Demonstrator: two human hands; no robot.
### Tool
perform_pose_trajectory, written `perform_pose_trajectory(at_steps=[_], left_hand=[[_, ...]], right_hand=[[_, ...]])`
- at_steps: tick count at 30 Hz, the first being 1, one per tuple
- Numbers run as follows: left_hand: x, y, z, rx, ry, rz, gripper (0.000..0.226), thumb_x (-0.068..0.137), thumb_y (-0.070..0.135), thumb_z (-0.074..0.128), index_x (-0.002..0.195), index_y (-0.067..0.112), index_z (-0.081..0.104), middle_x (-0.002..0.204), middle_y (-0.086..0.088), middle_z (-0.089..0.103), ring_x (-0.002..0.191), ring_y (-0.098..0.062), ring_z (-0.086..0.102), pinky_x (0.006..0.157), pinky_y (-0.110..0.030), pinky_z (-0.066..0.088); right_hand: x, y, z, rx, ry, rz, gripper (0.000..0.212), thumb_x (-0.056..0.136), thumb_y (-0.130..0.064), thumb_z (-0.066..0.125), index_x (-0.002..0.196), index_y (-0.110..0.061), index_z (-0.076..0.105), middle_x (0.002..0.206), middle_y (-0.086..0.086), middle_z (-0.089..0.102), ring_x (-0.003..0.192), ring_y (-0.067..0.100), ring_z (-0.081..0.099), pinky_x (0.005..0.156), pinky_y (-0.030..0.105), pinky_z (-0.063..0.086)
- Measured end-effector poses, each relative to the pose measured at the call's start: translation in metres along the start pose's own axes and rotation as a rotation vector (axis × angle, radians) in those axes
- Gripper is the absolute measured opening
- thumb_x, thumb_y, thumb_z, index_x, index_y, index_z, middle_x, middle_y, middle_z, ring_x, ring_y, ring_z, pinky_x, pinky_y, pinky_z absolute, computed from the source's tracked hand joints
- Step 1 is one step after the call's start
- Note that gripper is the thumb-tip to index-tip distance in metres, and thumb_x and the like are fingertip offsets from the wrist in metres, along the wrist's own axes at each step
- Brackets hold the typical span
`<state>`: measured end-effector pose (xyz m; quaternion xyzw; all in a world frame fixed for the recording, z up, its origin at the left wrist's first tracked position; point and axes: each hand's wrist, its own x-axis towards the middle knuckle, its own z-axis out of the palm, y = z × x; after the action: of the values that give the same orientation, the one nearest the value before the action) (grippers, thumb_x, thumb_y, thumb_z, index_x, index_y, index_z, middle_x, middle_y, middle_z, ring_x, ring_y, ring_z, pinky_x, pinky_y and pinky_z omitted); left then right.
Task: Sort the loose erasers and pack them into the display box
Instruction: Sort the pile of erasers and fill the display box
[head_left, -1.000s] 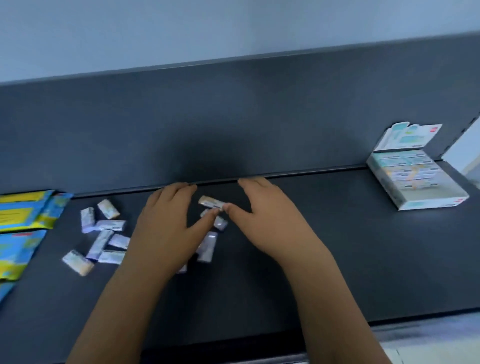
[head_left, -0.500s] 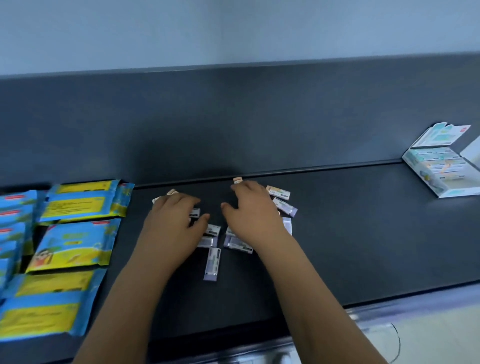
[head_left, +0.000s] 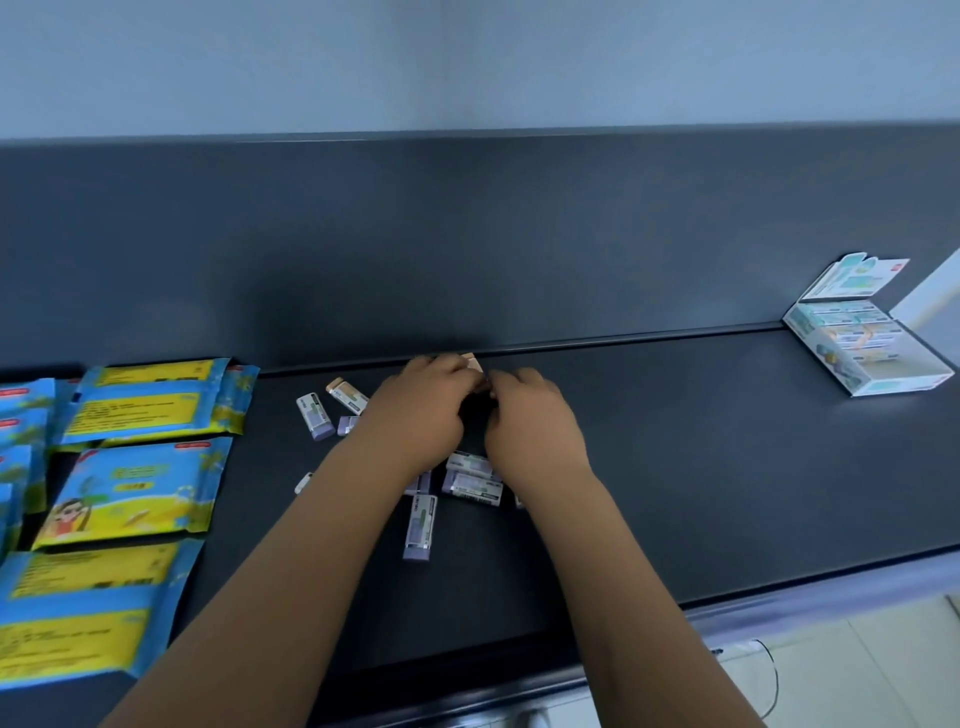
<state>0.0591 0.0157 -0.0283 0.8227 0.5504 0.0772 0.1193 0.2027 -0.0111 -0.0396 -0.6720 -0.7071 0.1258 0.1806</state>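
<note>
Several small loose erasers lie on the dark shelf, among them a purple one (head_left: 315, 416), an orange one (head_left: 346, 395), a purple one (head_left: 420, 527) standing lengthwise and a pair (head_left: 474, 480) under my wrists. My left hand (head_left: 421, 410) and right hand (head_left: 535, 423) meet fingertip to fingertip near the shelf's back edge, with curled fingers. Between them they pinch an orange eraser (head_left: 470, 360) that peeks out above my left fingers. What else lies under the palms is hidden. The open display box (head_left: 878, 358), partly filled, stands far right.
Blue and yellow packets (head_left: 140, 400) lie in rows at the left end of the shelf. A dark back panel (head_left: 467, 244) rises behind the shelf. The shelf's front edge (head_left: 779, 587) runs along the lower right, with pale floor below.
Both hands have moved back toward the shelf's rear edge and closed together on an orange eraser. The view has shifted slightly, and more erasers show at the left.
</note>
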Motion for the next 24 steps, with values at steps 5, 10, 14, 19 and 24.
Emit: perform_pose_trajectory(at_steps=[5,10,14,19,24], left_hand=[[-0.007,0.000,0.007,0.112,0.092,-0.079,0.048,0.086,0.014,0.049,0.132,0.028,0.055,0.130,-0.002,0.050,0.117,-0.031,0.041,0.088,-0.042,0.045],[-0.007,0.000,0.007,0.104,0.125,-0.056,0.036,0.083,0.009,0.052,0.117,0.019,0.056,0.125,-0.001,0.052,0.112,-0.029,0.049,0.079,-0.040,0.046],[-0.006,0.004,0.002,0.182,0.154,-0.058,0.027,0.080,0.010,0.053,0.106,0.017,0.059,0.113,-0.001,0.055,0.102,-0.028,0.050,0.069,-0.034,0.036],[-0.003,0.008,0.003,0.126,0.177,-0.054,0.021,0.078,0.006,0.057,0.097,0.015,0.054,0.110,-0.002,0.053,0.101,-0.026,0.052,0.069,-0.034,0.037],[0.003,0.002,0.001,0.098,0.158,-0.169,0.031,0.082,0.014,0.062,0.112,0.017,0.058,0.111,-0.004,0.053,0.104,-0.029,0.052,0.079,-0.043,0.051]], right_hand=[[0.001,0.011,-0.010,-0.025,0.058,0.040,0.030,0.079,-0.003,0.052,0.102,-0.016,0.066,0.098,0.004,0.057,0.095,0.028,0.054,0.061,0.031,0.042],[-0.003,0.013,-0.019,-0.058,0.057,0.061,0.012,0.083,-0.006,0.055,0.080,-0.015,0.048,0.089,0.000,0.041,0.086,0.021,0.037,0.054,0.028,0.026],[-0.002,0.013,-0.015,-0.080,0.006,-0.085,0.018,0.075,-0.001,0.052,0.085,-0.011,0.063,0.089,0.002,0.053,0.086,0.026,0.050,0.057,0.030,0.038],[-0.002,0.020,-0.008,-0.065,0.016,-0.136,0.017,0.071,0.003,0.052,0.079,-0.010,0.059,0.088,0.000,0.049,0.081,0.022,0.049,0.055,0.030,0.034],[0.000,0.026,-0.009,-0.088,-0.001,-0.173,0.016,0.080,0.000,0.054,0.086,-0.011,0.063,0.091,-0.002,0.044,0.090,0.021,0.047,0.060,0.030,0.035]])
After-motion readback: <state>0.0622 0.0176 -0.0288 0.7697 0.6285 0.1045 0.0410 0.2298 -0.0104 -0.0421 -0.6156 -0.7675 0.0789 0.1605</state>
